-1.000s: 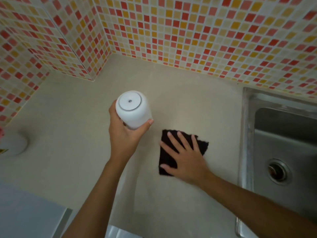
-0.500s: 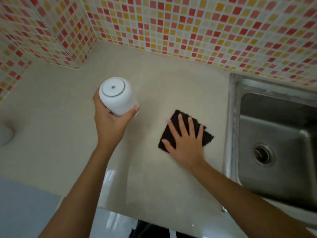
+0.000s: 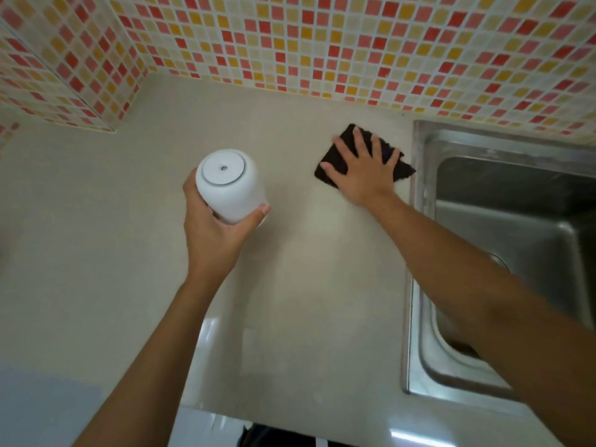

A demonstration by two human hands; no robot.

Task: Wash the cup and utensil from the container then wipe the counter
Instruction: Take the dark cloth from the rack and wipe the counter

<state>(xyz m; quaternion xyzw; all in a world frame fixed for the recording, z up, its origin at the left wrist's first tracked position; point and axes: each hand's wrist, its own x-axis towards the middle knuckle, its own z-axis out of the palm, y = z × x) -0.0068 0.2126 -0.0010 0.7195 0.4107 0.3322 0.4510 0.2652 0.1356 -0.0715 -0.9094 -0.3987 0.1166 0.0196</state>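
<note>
My left hand (image 3: 214, 233) grips a white container (image 3: 227, 185) with a round lid and holds it lifted above the beige counter (image 3: 96, 237). A dark cloth (image 3: 335, 156) lies flat on the counter near the back wall, just left of the sink. My right hand (image 3: 362, 171) presses on the cloth with straight, spread fingers and covers most of it. No cup or utensil is in view.
A steel sink (image 3: 503, 227) lies at the right, its rim beside the cloth. Mosaic tile walls (image 3: 322, 43) close the back and the left corner. The counter's front edge runs along the bottom.
My right hand has slid the cloth away from me, toward the back wall and the sink rim. My left hand still holds the container up.
</note>
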